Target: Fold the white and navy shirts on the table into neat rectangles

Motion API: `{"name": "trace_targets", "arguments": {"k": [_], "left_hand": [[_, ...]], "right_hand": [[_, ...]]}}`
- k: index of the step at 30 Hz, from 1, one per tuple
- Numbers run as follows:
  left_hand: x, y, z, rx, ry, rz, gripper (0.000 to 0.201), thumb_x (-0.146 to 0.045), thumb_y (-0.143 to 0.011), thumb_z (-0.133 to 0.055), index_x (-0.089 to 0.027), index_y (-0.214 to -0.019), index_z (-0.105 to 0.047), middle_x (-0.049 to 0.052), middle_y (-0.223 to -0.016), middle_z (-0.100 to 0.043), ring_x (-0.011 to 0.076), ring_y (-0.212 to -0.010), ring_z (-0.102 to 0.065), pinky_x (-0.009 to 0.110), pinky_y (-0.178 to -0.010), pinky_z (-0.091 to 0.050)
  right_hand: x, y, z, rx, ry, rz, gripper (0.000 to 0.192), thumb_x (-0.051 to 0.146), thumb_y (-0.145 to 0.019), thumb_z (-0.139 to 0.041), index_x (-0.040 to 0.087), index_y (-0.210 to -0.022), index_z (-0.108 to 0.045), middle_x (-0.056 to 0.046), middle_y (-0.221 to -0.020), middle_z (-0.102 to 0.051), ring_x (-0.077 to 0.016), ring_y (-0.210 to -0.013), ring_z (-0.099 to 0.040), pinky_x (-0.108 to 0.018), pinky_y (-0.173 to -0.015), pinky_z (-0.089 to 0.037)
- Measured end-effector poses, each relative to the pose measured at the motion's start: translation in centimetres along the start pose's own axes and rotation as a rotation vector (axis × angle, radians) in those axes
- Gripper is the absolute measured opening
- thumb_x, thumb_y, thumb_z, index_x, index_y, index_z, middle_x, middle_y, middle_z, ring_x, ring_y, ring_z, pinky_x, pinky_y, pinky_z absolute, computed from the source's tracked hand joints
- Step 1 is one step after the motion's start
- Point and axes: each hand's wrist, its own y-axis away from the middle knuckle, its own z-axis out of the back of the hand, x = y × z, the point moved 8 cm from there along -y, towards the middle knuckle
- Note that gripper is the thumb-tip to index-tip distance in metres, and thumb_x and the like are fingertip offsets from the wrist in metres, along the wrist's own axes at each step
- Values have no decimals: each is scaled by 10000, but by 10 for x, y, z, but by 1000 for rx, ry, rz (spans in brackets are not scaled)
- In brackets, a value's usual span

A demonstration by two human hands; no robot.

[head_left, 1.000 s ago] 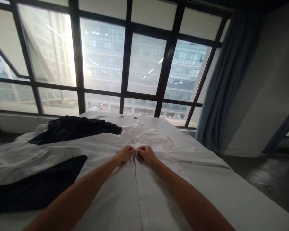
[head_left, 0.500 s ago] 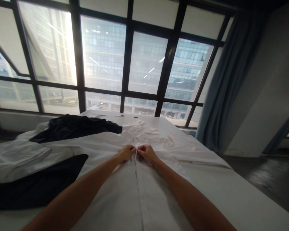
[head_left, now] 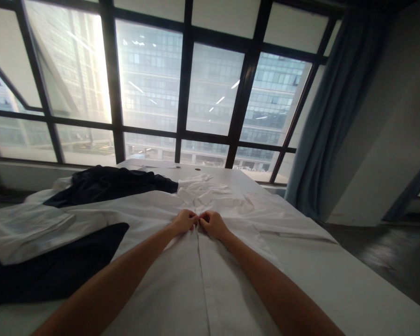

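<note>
A white shirt point(head_left: 171, 280) lies spread front up on the table, its collar at the far end and its front opening running down toward me. Fingers pinched, my left hand point(head_left: 185, 220) grips the left edge of that opening below the collar. My right hand point(head_left: 212, 224) pinches the right edge at the same spot, its fingertips almost touching those of the left. Any button between the fingertips is too small or hidden to make out. Below the hands the two front edges lie side by side with a thin dark gap.
Dark cloth point(head_left: 119, 182) lies bunched on the left, with another dark piece point(head_left: 66, 261) nearer me, partly under a white sleeve. The white table point(head_left: 336, 275) extends right to its slanted edge. Windows point(head_left: 150, 79) stand behind it, and a blue-grey curtain point(head_left: 322, 130) hangs at the right.
Both hands stay at the same place on the front opening. Their fingertips have come slightly closer together; the shirt has barely shifted.
</note>
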Motion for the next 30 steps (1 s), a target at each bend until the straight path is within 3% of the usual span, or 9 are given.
{"name": "trace_targets", "arguments": {"k": [7,13,17,22,27,30], "left_hand": [[-11,3,2,-70,-296,-52,218,-228,-816,-532,-152,-758,-728,25,-660,-663,164,-695,-595,236,-641,-407],[-22,13,7,-102,-483,-23,193,-218,-824,-565,-181,-889,-742,95,-1038,-684,214,-901,-640,281,-767,-449],[-21,14,5,-87,-510,32,199,-218,-810,-571,-168,-902,-740,119,-1059,-682,255,-953,-645,307,-785,-460],[-19,12,3,-102,-541,73,227,-217,-820,-551,-146,-935,-733,158,-1113,-672,291,-996,-652,330,-811,-468],[-22,14,2,-136,-601,79,210,-221,-820,-558,-137,-934,-714,168,-1149,-655,290,-1015,-654,316,-819,-475],[-25,17,4,-181,-618,94,284,-186,-790,-582,-139,-1060,-655,162,-1174,-646,278,-1027,-651,306,-818,-475]], "right_hand": [[0,-1,-3,103,124,-27,183,181,-746,-574,120,-732,-747,-35,-640,-687,-135,-597,-594,-200,-565,-380],[0,-3,-7,165,166,-34,216,158,-744,-546,130,-676,-749,-15,-585,-655,-118,-574,-568,-196,-557,-351],[-10,-6,-7,144,137,-116,198,191,-740,-573,131,-637,-731,6,-530,-609,-113,-549,-545,-189,-519,-322],[-24,-12,-12,208,63,-190,215,201,-736,-581,126,-560,-680,49,-432,-485,-80,-466,-448,-179,-464,-266],[-30,-14,-12,193,60,-251,192,220,-730,-625,126,-583,-704,32,-458,-540,-88,-480,-491,-179,-460,-272],[-26,-13,-10,155,101,-244,157,222,-726,-649,137,-622,-731,9,-508,-605,-114,-532,-560,-182,-477,-301]]}}
